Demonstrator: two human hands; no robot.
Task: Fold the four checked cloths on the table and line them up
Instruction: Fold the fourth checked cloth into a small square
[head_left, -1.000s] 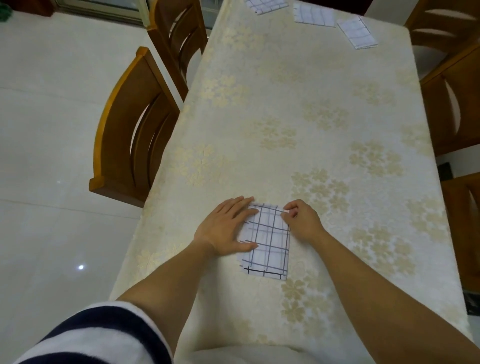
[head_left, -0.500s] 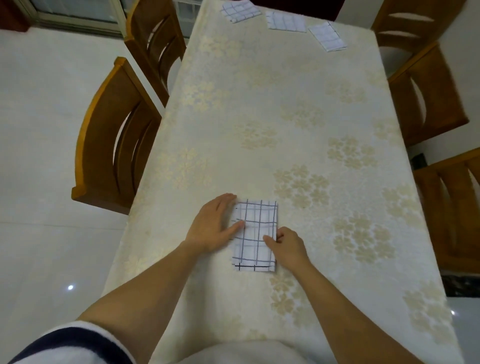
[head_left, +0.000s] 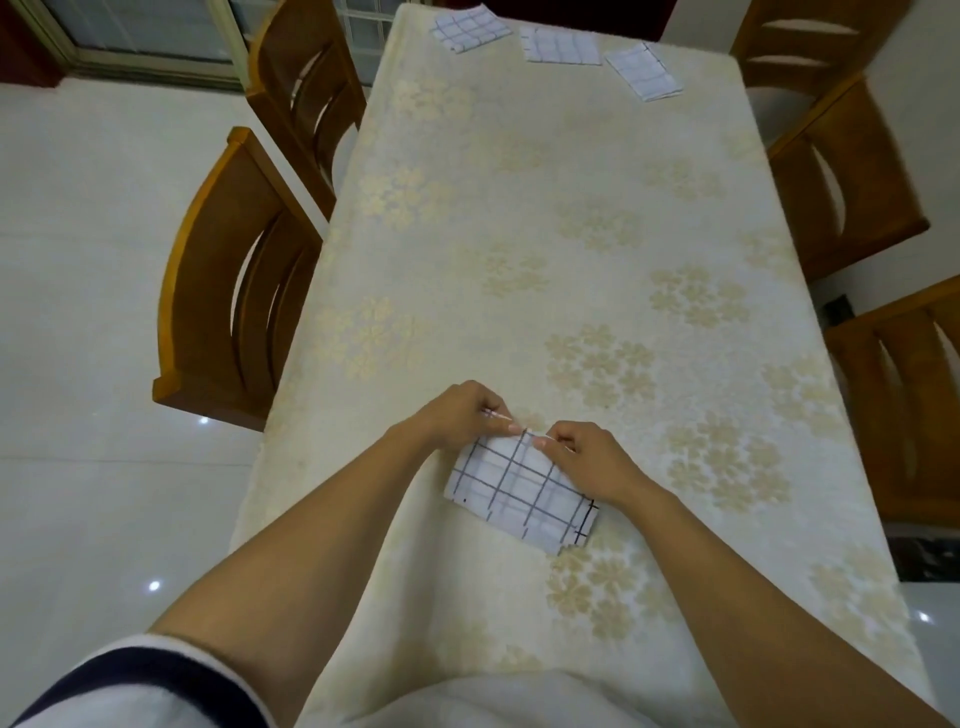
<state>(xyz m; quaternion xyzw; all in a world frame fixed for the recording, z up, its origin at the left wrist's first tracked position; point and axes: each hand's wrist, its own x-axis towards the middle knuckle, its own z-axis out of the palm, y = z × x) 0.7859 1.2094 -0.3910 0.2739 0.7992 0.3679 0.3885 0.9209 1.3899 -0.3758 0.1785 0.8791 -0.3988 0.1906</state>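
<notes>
A folded white cloth with dark checks (head_left: 522, 491) lies tilted on the near part of the table (head_left: 571, 234). My left hand (head_left: 460, 415) pinches its far edge from the left. My right hand (head_left: 584, 454) pinches the same far edge from the right, resting partly over the cloth. Three other folded checked cloths lie in a row at the far end: a left cloth (head_left: 470, 28), a middle cloth (head_left: 561, 47) and a right cloth (head_left: 644, 73).
The table wears a cream cloth with gold flowers. Wooden chairs stand on the left (head_left: 234, 291) (head_left: 306, 98) and on the right (head_left: 852, 171) (head_left: 909, 395). White tiled floor (head_left: 104, 260) lies to the left.
The near cloth has turned from upright to a slant. Both hands have moved from its sides to its far edge and now pinch it. The camera has tilted.
</notes>
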